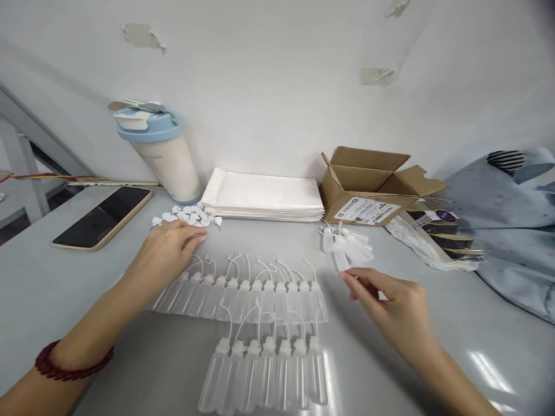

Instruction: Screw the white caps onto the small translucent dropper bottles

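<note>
"What's at the left end?"

"A phone [106, 216], dark-screened, no brand visible. Then the left hand [167, 248], palm down, fingertips at the near edge of a scatter of white caps [191, 215]. It looks curled, but the fingers hide whatever is under them, so I can't tell if it has one."

"And the blue-lidded tumbler [167, 162] behind?"

"Small lettering on its side, seemingly ending in 'RAIN'; the rest I can't make out."

"Middle?"

"Two rows of translucent bottles with curly straps: the back row [260, 300] is longer, the front row [266, 370] shorter. The white packets [264, 193] stacked beyond them show no print."

"So which bottle matters here?"

"The single small bottle [340, 262] to the right of the rows. The right hand [403, 300] is nearer, with thumb and forefinger pinching its near end. It lies ahead of those fingertips, its long axis pointing away toward the box and leaning slightly left, beside the loose bottles [359, 247]."

"Any writing further right?"

"The open cardboard box [332, 193] has a white shipping label [368, 211] with barcodes, its text too small to read. Past it, a purple oval sticker [446, 215], also illegible."
</note>
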### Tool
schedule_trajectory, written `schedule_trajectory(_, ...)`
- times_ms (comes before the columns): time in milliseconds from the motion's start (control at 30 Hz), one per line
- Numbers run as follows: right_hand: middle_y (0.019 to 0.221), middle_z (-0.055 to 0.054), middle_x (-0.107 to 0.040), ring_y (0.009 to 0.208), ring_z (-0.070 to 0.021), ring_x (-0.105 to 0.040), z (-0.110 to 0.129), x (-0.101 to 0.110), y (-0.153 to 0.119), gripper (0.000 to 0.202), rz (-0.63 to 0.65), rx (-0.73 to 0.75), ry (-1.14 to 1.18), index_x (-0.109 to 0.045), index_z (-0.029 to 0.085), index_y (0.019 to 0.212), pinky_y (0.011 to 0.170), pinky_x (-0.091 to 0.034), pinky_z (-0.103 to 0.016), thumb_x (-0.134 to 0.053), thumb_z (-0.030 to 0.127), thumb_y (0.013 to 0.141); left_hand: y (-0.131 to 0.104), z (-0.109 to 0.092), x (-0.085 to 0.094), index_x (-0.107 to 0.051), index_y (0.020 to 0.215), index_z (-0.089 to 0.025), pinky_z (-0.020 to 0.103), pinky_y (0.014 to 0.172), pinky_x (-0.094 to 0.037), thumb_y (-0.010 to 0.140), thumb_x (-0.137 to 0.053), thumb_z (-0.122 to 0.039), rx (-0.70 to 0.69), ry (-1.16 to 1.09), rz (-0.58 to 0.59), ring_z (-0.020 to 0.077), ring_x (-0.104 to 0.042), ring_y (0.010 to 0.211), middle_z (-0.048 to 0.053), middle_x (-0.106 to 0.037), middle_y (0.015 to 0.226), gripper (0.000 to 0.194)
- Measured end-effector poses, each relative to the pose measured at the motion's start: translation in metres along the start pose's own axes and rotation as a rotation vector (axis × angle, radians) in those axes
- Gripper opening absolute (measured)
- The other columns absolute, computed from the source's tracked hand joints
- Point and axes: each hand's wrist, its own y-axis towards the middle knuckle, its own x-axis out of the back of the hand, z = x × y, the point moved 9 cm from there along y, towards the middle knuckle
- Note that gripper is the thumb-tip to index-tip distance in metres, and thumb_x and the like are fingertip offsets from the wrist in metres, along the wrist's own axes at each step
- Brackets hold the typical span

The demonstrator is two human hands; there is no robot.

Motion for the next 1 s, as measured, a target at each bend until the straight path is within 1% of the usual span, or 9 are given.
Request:
schedule_trajectory(167, 0.054, 0.002, -0.062, 0.046, -0.0118, -0.055, 0.022, -0.032, -0.020, 0.032, 0.569, -0.057, 0.212, -0.065, 0.019, 0.068, 0.045, -0.040, -0.022, -0.053, 0.034, 0.093, -0.001, 0.001, 0.002, -0.068, 0.106, -0.010, 0.035, 0.085, -0.045, 0.095, -0.039, -0.035, 0.027, -0.001, 0.003, 0.0288, -0.063, 0.096, 0.011, -0.070, 0.103, 0.040)
schedule_trajectory(233, 0.057, 0.001, -0.065, 0.049, -0.0129, -0.058, 0.029, -0.035, -0.031, 0.029, 0.687, -0.052, 0.212, -0.065, 0.019, 0.070, 0.047, -0.042, -0.023, -0.058, 0.037, 0.092, -0.001, 0.002, 0.002, -0.069, 0.100, -0.010, 0.036, 0.086, -0.044, 0.095, -0.040, -0.037, 0.050, -0.006, -0.002, 0.0305, -0.061, 0.100, 0.011, -0.071, 0.101, 0.040)
schedule_trajectory(333, 0.062, 0.002, -0.068, 0.055, -0.0161, -0.063, 0.042, -0.029, -0.040, 0.022, 0.714, 0.031, 0.188, -0.066, 0.019, 0.083, 0.050, -0.046, -0.024, -0.073, 0.040, 0.080, 0.002, 0.008, 0.001, -0.069, 0.094, -0.011, 0.037, 0.083, -0.044, 0.093, -0.043, -0.039, 0.114, -0.030, -0.026, 0.0307, -0.062, 0.096, 0.010, -0.073, 0.096, 0.038)
schedule_trajectory(400, 0.066, 0.002, -0.070, 0.056, -0.0177, -0.065, 0.052, -0.026, -0.043, 0.036, 0.708, 0.112, 0.159, -0.065, 0.018, 0.095, 0.049, -0.047, -0.025, -0.081, 0.042, 0.072, 0.003, 0.010, 0.000, -0.069, 0.092, -0.012, 0.036, 0.081, -0.044, 0.092, -0.045, -0.040, 0.151, -0.056, -0.045, 0.0297, -0.063, 0.090, 0.008, -0.073, 0.095, 0.037)
schedule_trajectory(467, 0.067, 0.001, -0.070, 0.055, -0.0186, -0.065, 0.057, -0.024, -0.044, 0.044, 0.692, 0.163, 0.108, -0.063, 0.018, 0.098, 0.047, -0.047, -0.026, -0.081, 0.046, 0.070, 0.003, 0.011, 0.002, -0.068, 0.090, -0.013, 0.035, 0.079, -0.044, 0.091, -0.047, -0.041, 0.177, -0.083, -0.067, 0.0288, -0.063, 0.088, 0.008, -0.073, 0.094, 0.036)
schedule_trajectory(567, 0.066, -0.001, -0.070, 0.054, -0.0203, -0.066, 0.063, -0.022, -0.046, 0.041, 0.660, 0.216, 0.020, -0.063, 0.017, 0.093, 0.046, -0.046, -0.027, -0.079, 0.049, 0.071, -0.001, 0.009, 0.011, -0.068, 0.091, -0.014, 0.033, 0.079, -0.044, 0.090, -0.048, -0.044, 0.207, -0.128, -0.111, 0.0260, -0.063, 0.085, 0.006, -0.072, 0.094, 0.035)
schedule_trajectory(700, 0.056, -0.003, -0.067, 0.045, -0.0194, -0.062, 0.070, -0.025, -0.052, 0.030, 0.672, 0.249, -0.069, -0.064, 0.017, 0.072, 0.041, -0.040, -0.026, -0.072, 0.044, 0.081, -0.007, 0.003, 0.023, -0.065, 0.096, -0.015, 0.029, 0.077, -0.044, 0.090, -0.050, -0.043, 0.207, -0.197, -0.172, 0.0208, -0.062, 0.081, 0.004, -0.070, 0.097, 0.032)
schedule_trajectory(800, 0.051, -0.004, -0.064, 0.043, -0.0183, -0.061, 0.068, -0.033, -0.057, 0.029, 0.706, 0.204, -0.106, -0.062, 0.017, 0.061, 0.041, -0.036, -0.025, -0.066, 0.034, 0.085, -0.009, 0.000, 0.028, -0.065, 0.095, -0.017, 0.028, 0.075, -0.044, 0.089, -0.052, -0.042, 0.189, -0.234, -0.228, 0.0205, -0.062, 0.086, 0.004, -0.070, 0.097, 0.029)
schedule_trajectory(1000, 0.055, -0.004, -0.069, 0.048, -0.0178, -0.062, 0.057, -0.059, -0.070, 0.019, 0.861, 0.081, -0.184, -0.065, 0.018, 0.061, 0.046, -0.025, -0.026, -0.062, 0.024, 0.079, -0.014, -0.003, 0.035, -0.069, 0.091, -0.019, 0.027, 0.066, -0.045, 0.085, -0.056, -0.041, 0.127, -0.291, -0.334, 0.0201, -0.063, 0.080, 0.004, -0.071, 0.090, 0.027)
